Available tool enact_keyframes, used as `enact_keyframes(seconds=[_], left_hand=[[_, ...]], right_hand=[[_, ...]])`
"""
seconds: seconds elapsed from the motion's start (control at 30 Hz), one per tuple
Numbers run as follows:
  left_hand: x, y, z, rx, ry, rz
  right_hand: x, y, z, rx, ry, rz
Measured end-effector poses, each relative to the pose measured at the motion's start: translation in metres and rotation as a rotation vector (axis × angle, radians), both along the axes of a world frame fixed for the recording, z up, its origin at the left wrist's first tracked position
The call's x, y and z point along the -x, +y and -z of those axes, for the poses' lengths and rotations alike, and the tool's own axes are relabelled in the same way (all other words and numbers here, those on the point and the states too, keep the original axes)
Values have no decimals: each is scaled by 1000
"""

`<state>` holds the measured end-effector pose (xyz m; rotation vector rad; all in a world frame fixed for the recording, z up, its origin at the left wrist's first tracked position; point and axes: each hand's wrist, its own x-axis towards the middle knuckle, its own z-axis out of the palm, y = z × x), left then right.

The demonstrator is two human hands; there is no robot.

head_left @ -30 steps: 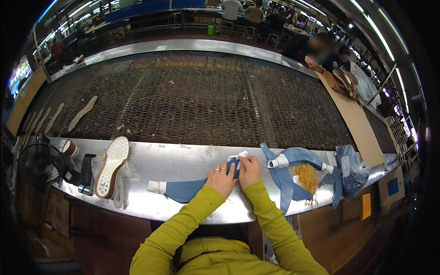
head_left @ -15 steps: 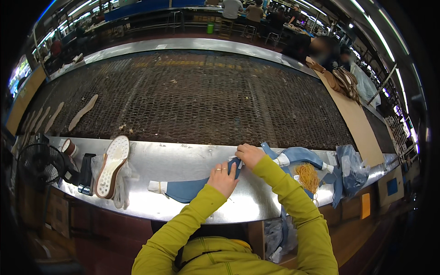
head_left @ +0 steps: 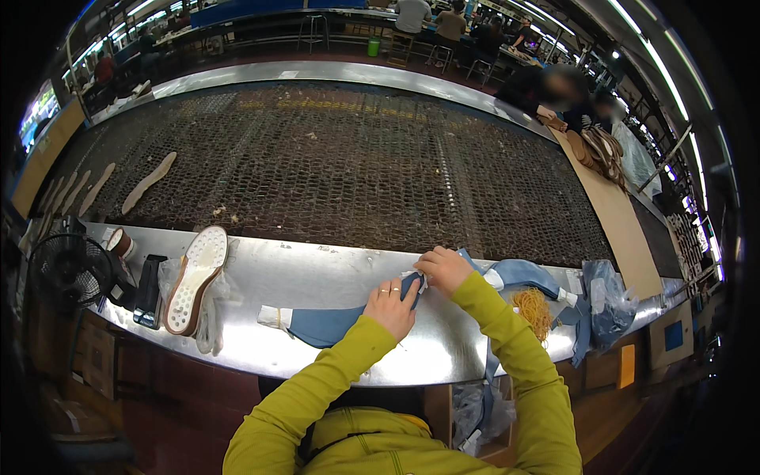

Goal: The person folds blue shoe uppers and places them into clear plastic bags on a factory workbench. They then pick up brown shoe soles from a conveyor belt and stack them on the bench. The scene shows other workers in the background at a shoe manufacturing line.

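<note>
A curved bundle of blue pieces (head_left: 321, 327) lies on the metal worktop in front of me. Its left end is wrapped in white paper (head_left: 271, 317) with a thin band round it. My left hand (head_left: 391, 309) presses and grips the bundle near its right end, index finger reaching along it. Fingers bent, my right hand (head_left: 446, 270) pinches that right end, where a bit of white paper shows; the fingertips are partly hidden. Beyond my right wrist are another blue curved bundle (head_left: 526, 272) with white-wrapped ends and a heap of yellow rubber bands (head_left: 532, 313).
A mesh conveyor (head_left: 317, 174) runs behind the worktop (head_left: 261, 356), carrying pale shoe-shaped strips (head_left: 149, 184). At left are a shoe sole (head_left: 196, 277), a black holder (head_left: 149, 291) and a fan (head_left: 70, 271). A plastic bag (head_left: 608, 305) lies at right. Other people sit farther off.
My view has shifted slightly. Both hands stay at the bundle's right end, and the right fingers have moved a little over the white paper there.
</note>
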<state>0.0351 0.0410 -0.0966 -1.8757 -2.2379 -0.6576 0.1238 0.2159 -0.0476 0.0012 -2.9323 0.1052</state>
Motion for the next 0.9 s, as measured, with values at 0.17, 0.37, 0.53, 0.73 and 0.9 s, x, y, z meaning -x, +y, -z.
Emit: enact_keyframes(seconds=[0.17, 0.37, 0.53, 0.73, 0.9], left_hand=[[-2, 7, -2, 22, 13, -34], [-5, 11, 7, 7, 47, -53], [-6, 13, 15, -86, 50, -60], [-8, 10, 4, 146, -65, -76], [18, -36, -28, 137, -261, 99]], right_hand=[[7, 4, 11, -24, -66, -16], [6, -12, 20, -5, -10, -86], [-1, -12, 11, 66, -24, 44], [4, -31, 0, 98, -26, -42], [-9, -41, -29, 48, -25, -39]])
